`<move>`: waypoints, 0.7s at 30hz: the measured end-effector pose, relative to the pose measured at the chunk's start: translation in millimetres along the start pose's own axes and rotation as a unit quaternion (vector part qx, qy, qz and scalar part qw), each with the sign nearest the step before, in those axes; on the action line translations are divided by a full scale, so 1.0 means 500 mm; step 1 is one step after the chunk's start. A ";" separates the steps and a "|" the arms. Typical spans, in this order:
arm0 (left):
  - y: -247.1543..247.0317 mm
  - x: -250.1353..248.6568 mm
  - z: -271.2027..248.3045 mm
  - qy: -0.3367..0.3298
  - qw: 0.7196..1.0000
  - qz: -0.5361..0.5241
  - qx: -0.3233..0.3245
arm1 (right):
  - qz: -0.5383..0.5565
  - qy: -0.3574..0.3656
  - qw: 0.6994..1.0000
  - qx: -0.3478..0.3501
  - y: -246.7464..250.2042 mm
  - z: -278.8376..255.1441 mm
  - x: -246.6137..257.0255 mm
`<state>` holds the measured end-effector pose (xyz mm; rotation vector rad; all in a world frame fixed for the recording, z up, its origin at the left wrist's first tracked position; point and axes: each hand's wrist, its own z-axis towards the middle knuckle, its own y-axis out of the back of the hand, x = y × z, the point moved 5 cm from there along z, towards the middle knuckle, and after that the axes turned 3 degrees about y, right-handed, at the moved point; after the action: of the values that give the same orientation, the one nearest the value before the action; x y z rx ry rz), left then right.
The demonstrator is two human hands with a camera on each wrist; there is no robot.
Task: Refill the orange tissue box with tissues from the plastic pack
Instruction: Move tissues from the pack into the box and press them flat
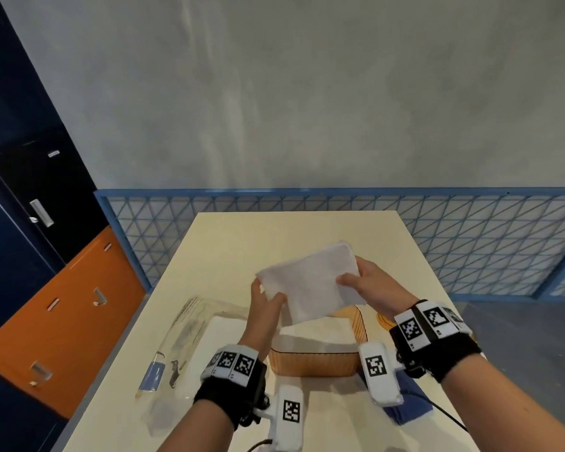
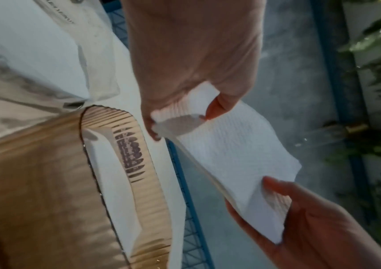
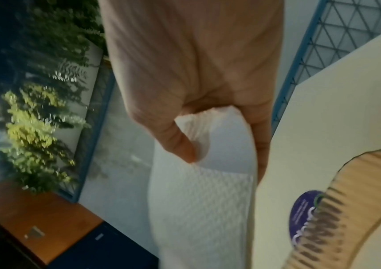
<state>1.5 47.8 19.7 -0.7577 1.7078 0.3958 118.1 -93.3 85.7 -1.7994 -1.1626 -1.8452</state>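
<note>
A white stack of tissues [image 1: 310,282] [image 2: 235,156] [image 3: 203,200] hangs in the air above the table, held at both ends. My left hand [image 1: 263,303] [image 2: 184,116] pinches its near-left corner, thumb on top. My right hand [image 1: 359,278] [image 2: 272,205] [image 3: 219,143] pinches the right end the same way. Below the stack stands the orange tissue box [image 1: 310,360] [image 2: 35,182] [image 3: 355,209], its top open. The clear plastic pack [image 1: 190,340] [image 2: 30,54] lies on the table left of the box.
The cream table [image 1: 294,230] ends near a blue mesh fence [image 1: 470,239] at the back. A blue cloth [image 1: 408,402] lies at the near right. Orange and dark cabinets [image 1: 62,321] stand to the left.
</note>
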 end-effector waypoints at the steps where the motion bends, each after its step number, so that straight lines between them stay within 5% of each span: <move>1: 0.003 -0.008 -0.002 -0.041 0.999 0.028 -0.022 | -0.009 0.006 1.000 -0.019 0.003 0.000 -0.006; 4: 0.010 0.010 -0.013 -0.096 0.987 0.125 -0.042 | -0.044 -0.010 0.998 -0.041 -0.006 -0.002 -0.061; 8: 0.010 0.081 -0.021 -0.044 0.949 0.308 -0.043 | -0.119 -0.079 0.989 -0.024 -0.041 -0.004 -0.174; 16: 0.006 0.079 -0.005 -0.025 0.923 0.376 -0.083 | -0.169 -0.120 0.976 -0.068 -0.042 0.031 -0.210; 19: -0.001 0.078 0.008 0.002 0.879 0.470 -0.082 | -0.209 -0.144 0.965 -0.061 -0.041 0.050 -0.210; 21: -0.015 0.080 0.014 0.004 0.823 0.564 -0.063 | -0.252 -0.161 0.953 -0.052 -0.046 0.054 -0.211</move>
<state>6.7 35.6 -19.5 0.2793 2.0020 1.3172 137.2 -92.0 -23.8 -2.0620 -1.8174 -1.9412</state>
